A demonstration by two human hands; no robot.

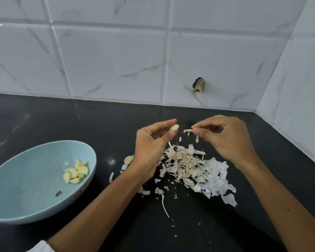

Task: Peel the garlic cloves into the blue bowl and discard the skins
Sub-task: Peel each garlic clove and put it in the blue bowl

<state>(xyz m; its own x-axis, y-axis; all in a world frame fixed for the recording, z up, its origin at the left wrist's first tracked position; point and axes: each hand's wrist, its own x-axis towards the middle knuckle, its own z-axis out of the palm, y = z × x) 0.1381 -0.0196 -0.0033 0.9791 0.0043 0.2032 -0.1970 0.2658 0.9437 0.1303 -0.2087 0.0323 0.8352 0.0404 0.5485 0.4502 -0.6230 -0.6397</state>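
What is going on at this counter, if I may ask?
A person is peeling garlic over a dark counter. The left hand holds a bare clove, and the right hand pinches a strip of skin beside it. Several peeled cloves lie in the blue bowl; a pile of skins lies below the hands.

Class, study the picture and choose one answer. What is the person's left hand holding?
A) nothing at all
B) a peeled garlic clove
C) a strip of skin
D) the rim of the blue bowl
B: the left hand pinches a bare, pale garlic clove at its fingertips, while the right hand pinches the strip of skin above the pile of skins.
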